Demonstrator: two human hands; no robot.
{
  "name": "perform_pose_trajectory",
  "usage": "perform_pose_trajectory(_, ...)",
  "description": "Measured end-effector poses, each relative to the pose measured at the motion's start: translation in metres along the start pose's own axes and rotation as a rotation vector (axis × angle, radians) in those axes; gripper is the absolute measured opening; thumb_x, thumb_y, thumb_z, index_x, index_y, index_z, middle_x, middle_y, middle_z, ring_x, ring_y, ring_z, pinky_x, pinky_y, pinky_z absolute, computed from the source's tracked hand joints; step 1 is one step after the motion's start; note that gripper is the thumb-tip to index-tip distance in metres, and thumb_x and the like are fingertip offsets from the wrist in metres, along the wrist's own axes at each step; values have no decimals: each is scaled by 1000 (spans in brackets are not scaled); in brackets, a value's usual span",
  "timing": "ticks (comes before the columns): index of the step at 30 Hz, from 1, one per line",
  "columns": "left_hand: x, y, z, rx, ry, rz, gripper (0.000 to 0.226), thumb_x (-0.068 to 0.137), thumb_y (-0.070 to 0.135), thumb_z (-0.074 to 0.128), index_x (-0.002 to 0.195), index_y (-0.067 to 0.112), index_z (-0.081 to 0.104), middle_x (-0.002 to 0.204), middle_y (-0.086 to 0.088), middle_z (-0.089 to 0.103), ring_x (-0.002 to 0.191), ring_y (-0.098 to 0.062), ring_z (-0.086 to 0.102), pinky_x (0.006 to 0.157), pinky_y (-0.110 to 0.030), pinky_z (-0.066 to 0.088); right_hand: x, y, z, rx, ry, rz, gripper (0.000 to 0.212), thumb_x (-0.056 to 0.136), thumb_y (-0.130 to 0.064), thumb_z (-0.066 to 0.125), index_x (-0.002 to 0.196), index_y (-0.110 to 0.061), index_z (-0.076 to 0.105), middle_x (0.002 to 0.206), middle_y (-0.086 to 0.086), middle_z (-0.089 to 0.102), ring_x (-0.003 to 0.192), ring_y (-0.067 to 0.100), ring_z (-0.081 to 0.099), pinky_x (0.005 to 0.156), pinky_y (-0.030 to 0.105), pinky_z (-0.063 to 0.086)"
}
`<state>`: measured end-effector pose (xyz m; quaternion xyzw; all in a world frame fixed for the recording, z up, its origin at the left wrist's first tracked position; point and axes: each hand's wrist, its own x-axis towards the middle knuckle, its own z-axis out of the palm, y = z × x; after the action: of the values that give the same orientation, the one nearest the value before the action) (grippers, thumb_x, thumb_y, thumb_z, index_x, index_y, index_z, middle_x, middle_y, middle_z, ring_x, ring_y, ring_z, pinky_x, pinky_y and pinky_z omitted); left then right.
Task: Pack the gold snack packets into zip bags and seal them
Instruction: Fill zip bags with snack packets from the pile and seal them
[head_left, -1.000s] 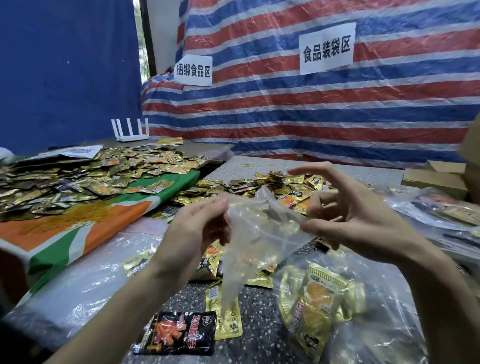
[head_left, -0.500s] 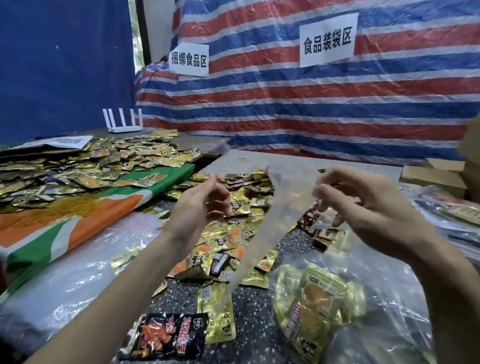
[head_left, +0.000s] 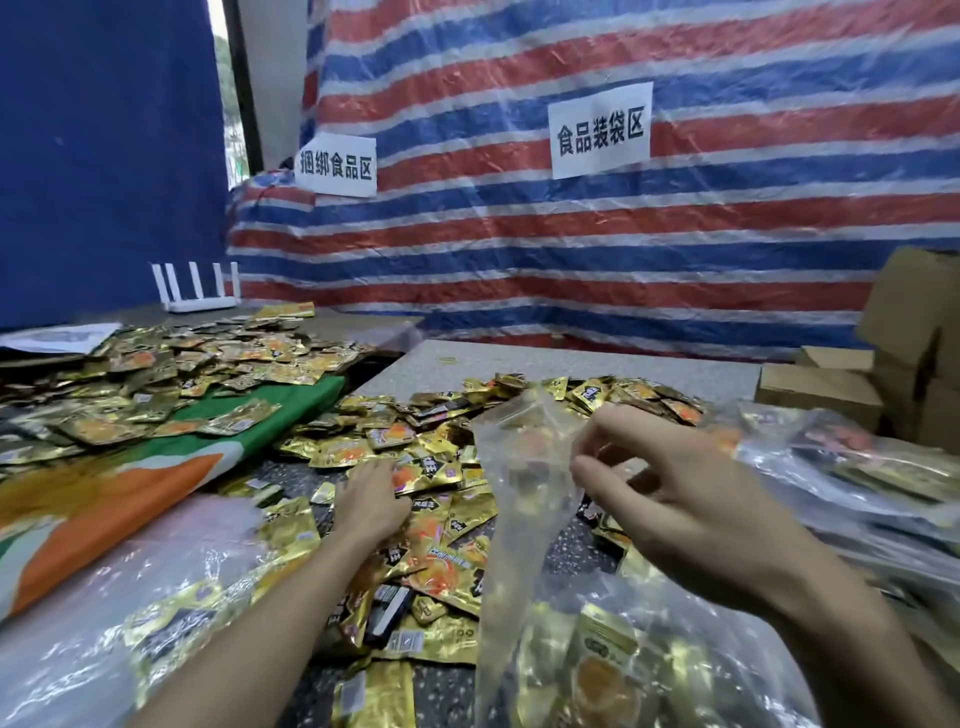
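1. Step in hand: loading an empty zip bag (head_left: 519, 499). My right hand (head_left: 691, 499) holds it up by the top edge, thumb and fingers narrowed to a pinch on the plastic near the mouth. The bag hangs down limp over the counter (head_left: 571, 358), clear and creased, with nothing inside that I can make out.

2. My left hand (head_left: 371, 501) is down on the pile of gold packets (head_left: 431, 467), palm low, fingers reaching in among them. I cannot tell whether the fingers have closed on a packet or only rest on top; they are partly buried.

3. Where the packets are: a loose heap spread across the middle of the counter, from just beside my left hand back toward the far edge. A second heap (head_left: 156, 384) lies on the cloth to the left, well apart.

4. How they look: small flat foil sachets, shiny gold with orange printing and a dark label, lying overlapped at all angles. A few dark packets are mixed in.

5. Near right, a filled bag (head_left: 608, 670) of gold packets lies on the counter just below the hanging one.

6. Next move, as I judge it: gather a few gold packets, bring them to the mouth, spread it wider with the right hand.
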<state>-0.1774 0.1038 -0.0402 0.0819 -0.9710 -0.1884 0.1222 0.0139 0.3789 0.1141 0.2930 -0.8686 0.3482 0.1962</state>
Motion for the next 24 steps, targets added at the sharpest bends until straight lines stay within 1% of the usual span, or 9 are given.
perform_pose_trajectory(4, 21, -1, 13, -14, -38, -121, 52, 85, 36, 68, 131, 18, 52, 126, -3, 62, 121, -24, 54, 112, -46, 32, 0, 4, -1, 17, -42, 17, 16, 90, -34, 59, 79, -25, 65, 82, -11, 66, 82, 8, 64, 70, 38, 56)
perform_pose_trajectory(6, 23, 2, 18, 47, 11, -83, 33, 87, 33, 66, 116, 23, 57, 105, 3, 64, 110, -22, 59, 111, -49, 30, 1, 6, -2, 12, -55, 22, 13, 90, -32, 64, 78, -26, 67, 85, -12, 66, 83, 8, 65, 71, 37, 56)
perform_pose_trajectory(8, 24, 2, 19, 71, 77, -13, 13, 89, 28, 60, 101, 25, 56, 83, 9, 55, 92, -21, 58, 106, -49, 32, 0, 6, -2, 17, -61, 27, 11, 89, -32, 66, 79, -28, 69, 87, -13, 66, 84, 7, 65, 72, 36, 56)
perform_pose_trajectory(10, 23, 0, 16, 32, 129, 0, 5, 93, 25, 56, 95, 23, 52, 76, 9, 52, 79, -19, 52, 97, -45, 35, -1, 5, -2, 16, -68, 31, 10, 89, -33, 66, 80, -29, 70, 89, -13, 66, 85, 5, 64, 73, 34, 56)
perform_pose_trajectory(13, 21, -1, -2, -105, 229, -3, 9, 97, 25, 55, 95, 17, 53, 79, 2, 59, 72, -20, 54, 74, -37, 42, -1, 4, -2, 8, -78, 29, 10, 90, -33, 67, 82, -29, 72, 89, -13, 66, 85, 4, 64, 73, 32, 55)
perform_pose_trajectory(16, 8, 6, -39, -434, 272, 19, 20, 92, 23, 69, 107, 12, 63, 74, 3, 57, 62, -21, 58, 53, -30, 45, -1, 4, -3, 5, -95, 44, 11, 89, -36, 66, 85, -29, 72, 92, -13, 65, 88, 4, 63, 77, 36, 54)
perform_pose_trajectory(19, -15, 9, -88, -735, 252, 48, 12, 86, 17, 75, 89, 16, 64, 86, -5, 63, 81, -31, 66, 57, -35, 55, -1, 2, -2, -10, -129, 60, 21, 87, -46, 59, 87, -29, 72, 95, -13, 63, 91, 4, 62, 79, 38, 55)
perform_pose_trajectory(22, -48, 11, -135, -901, 202, 116, 6, 89, 14, 70, 89, 16, 65, 97, -13, 64, 86, -34, 68, 67, -51, 61, 0, -1, 1, -41, -166, 67, 28, 84, -51, 54, 87, -29, 70, 95, -14, 62, 91, 3, 61, 81, 37, 55)
perform_pose_trajectory(24, -71, 16, -165, -975, 198, 174, 6, 87, 14, 70, 90, 18, 66, 100, -11, 67, 84, -30, 70, 63, -47, 61, 0, -2, 2, -65, -175, 65, 29, 84, -53, 53, 86, -30, 70, 95, -15, 61, 90, 1, 60, 81, 35, 54)
